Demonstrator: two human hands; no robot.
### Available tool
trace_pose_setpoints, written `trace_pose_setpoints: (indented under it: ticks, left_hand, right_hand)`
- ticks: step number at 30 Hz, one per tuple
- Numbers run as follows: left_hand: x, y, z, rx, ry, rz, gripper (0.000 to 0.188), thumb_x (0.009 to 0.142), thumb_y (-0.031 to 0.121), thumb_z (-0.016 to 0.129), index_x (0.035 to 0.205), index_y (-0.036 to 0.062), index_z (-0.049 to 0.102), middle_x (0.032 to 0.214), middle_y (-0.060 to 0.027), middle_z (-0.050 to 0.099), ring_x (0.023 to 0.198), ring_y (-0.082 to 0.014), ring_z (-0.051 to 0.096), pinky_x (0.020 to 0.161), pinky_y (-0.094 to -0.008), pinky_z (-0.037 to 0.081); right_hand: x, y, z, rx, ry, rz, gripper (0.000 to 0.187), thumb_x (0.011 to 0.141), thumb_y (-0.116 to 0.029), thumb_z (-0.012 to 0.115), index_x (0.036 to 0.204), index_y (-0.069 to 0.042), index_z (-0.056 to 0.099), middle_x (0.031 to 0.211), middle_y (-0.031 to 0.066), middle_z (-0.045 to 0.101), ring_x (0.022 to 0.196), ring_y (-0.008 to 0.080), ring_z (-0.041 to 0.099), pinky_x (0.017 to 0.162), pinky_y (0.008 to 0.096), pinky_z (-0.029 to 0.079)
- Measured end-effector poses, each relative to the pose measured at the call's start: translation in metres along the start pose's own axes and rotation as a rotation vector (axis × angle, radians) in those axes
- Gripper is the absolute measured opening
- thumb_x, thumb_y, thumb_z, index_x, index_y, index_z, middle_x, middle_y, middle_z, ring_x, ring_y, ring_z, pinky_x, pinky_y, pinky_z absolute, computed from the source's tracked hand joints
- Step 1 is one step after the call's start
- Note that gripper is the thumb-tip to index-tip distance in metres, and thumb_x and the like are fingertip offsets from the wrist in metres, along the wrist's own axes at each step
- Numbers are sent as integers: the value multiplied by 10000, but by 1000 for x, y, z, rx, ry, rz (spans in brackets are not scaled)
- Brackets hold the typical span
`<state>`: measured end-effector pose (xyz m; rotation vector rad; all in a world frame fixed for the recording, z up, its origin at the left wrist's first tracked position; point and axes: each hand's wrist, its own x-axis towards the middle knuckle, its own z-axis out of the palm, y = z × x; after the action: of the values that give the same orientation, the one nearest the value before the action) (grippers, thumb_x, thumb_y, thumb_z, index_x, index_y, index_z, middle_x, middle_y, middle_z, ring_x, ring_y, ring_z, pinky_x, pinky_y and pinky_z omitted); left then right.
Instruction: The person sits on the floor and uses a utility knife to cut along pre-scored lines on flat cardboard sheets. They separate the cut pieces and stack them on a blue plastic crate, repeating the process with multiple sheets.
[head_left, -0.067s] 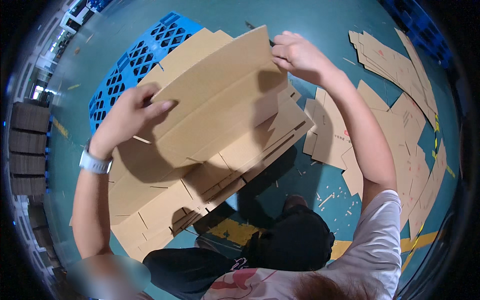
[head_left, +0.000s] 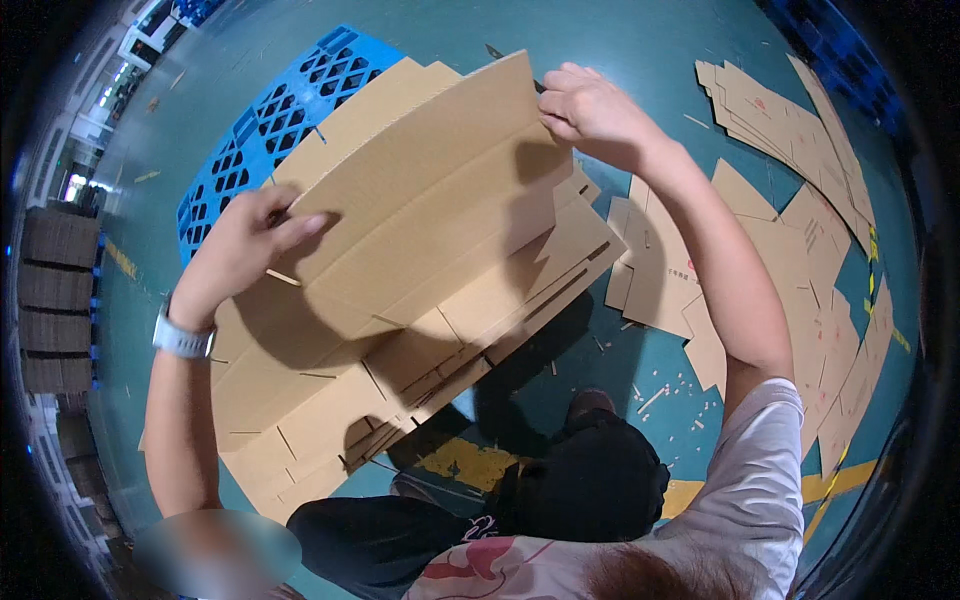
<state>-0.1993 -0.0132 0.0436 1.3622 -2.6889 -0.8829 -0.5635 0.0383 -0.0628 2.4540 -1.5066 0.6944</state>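
Observation:
A large brown cardboard sheet with creases and slots is tilted up in front of me, its raised panel casting shadows below. My left hand grips the panel's upper left edge, thumb on the near face and fingers behind it. At the upper right corner my right hand is closed on the panel's edge. A thin dark object pokes out behind that corner and runs toward my right fingers; its kind is mostly hidden. Under the panel lie more slotted cardboard sheets.
A blue plastic pallet sits beneath the cardboard at the far left. Flat cardboard pieces cover the floor on the right, with small scraps near my foot. Stacked cardboard stands along the left side.
My left hand and the panel's upper edge have shifted slightly to the left. My right hand has moved a little left with the corner.

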Motion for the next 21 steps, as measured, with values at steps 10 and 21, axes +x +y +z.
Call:
trace_pose_setpoints:
  ticks: [10,21]
  left_hand:
    - [-47,-55,2,-37,144,-3,352,891,251,642,737,-32,499,585,-83,468,540,-134,410,519,-299,370]
    - [62,-12,16,234,278,239,356,899,315,602,849,-36,572,668,-200,524,589,-294,465,595,-394,409]
  right_hand:
    - [-60,42,8,-77,408,636,206,907,-197,562,984,-41,671,873,162,607,844,350,588,747,383,473]
    - [-14,-167,23,501,98,229,519,832,29,583,1320,-57,428,1044,172,604,932,337,598,807,379,490]
